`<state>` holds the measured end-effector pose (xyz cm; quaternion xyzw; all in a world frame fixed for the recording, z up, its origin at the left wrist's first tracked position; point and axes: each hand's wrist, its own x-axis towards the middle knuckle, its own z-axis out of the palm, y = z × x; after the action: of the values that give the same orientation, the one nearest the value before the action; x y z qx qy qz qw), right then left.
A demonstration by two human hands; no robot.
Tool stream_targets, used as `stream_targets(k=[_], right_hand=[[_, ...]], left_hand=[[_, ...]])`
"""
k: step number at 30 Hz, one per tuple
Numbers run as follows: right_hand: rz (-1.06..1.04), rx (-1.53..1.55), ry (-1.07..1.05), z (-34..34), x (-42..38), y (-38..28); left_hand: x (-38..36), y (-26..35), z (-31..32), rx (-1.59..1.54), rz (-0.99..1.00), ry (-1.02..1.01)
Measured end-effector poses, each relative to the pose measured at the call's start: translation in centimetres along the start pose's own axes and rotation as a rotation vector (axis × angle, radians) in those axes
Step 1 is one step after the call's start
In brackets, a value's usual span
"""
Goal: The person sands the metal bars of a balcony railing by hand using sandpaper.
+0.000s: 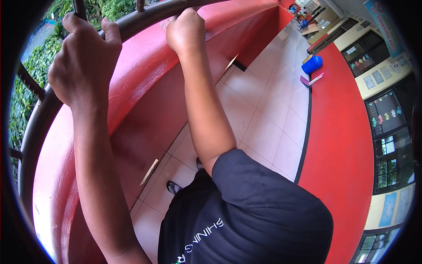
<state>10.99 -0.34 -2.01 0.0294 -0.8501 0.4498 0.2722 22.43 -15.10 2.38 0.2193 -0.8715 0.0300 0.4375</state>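
Note:
My left hand [85,57] is closed on the dark metal railing [136,22], at the foot of an upright bar [79,8], with the thumb lying along the thick lower rail. Close beside it on the right, my right hand [187,33] is curled into a fist over the pink-red wall top [145,57], next to the rail. Its fingers are turned away, so what they hold, if anything, is hidden. A small dark bit shows at the fist's left edge. Pale wet-looking marks lie on the wall top beside the fist.
Green plants [26,101] grow beyond the railing. A tiled corridor floor [263,110] runs behind the wall. Along the opposite red wall [338,154] stand a blue bin [312,64] and a pink dustpan [305,81]. Sandalled feet [173,187] show below.

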Motion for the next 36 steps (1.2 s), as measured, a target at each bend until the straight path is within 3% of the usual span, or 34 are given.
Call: stream_targets(k=[3,8,10,14,16,18,20,22,24,26,28,30,34,36], right_hand=[[-0.119,-0.061,0.06,-0.1,-1.2,-0.6],[-0.02,0.035,0.004,-0.5,-0.2,-0.3],[-0.137,0.002,0.061,-0.4,-0.7,-0.9],[-0.043,0.142,0.113,2.7,2.6,2.5],[-0.122,0.171,0.197,2.2,1.4,1.4],[-0.105,0.072,0.061,0.7,-1.0,-1.0],[-0.1,0.052,0.05,0.7,-0.7,-0.9],[0.039,0.161,0.073,1.5,1.7,0.4],[0.021,0.132,0.067,1.7,1.5,0.2],[-0.188,-0.034,0.143,0.4,-1.1,-1.6],[-0.01,0.019,0.075,0.1,0.0,-1.3],[-0.001,0.15,0.099,1.3,1.3,0.5],[-0.216,-0.049,0.243,2.1,-1.4,-1.7],[-0.04,0.015,0.232,2.2,-0.4,-1.3]], left_hand=[[0.1,0.2,0.0,0.014,-0.006,-0.005],[-0.1,0.2,-0.1,0.013,-0.006,-0.01],[0.1,0.2,-0.1,0.011,-0.011,-0.012],[-0.1,0.2,-0.1,0.029,-0.002,-0.016],[0.0,0.3,-0.2,0.028,-0.006,-0.014],[0.2,0.1,-0.1,0.037,-0.016,-0.022],[0.0,0.1,0.0,0.029,0.006,-0.007],[-0.2,0.2,0.0,0.027,0.002,-0.012],[0.0,0.2,-0.2,0.038,-0.004,-0.015],[0.1,0.2,-0.3,0.04,-0.006,-0.014],[0.0,0.2,-0.2,0.043,-0.003,-0.015],[-0.1,0.3,-0.2,0.02,0.011,0.005],[0.0,0.2,-0.1,0.048,-0.01,-0.004],[-0.1,0.2,0.0,0.046,0.004,0.021]])
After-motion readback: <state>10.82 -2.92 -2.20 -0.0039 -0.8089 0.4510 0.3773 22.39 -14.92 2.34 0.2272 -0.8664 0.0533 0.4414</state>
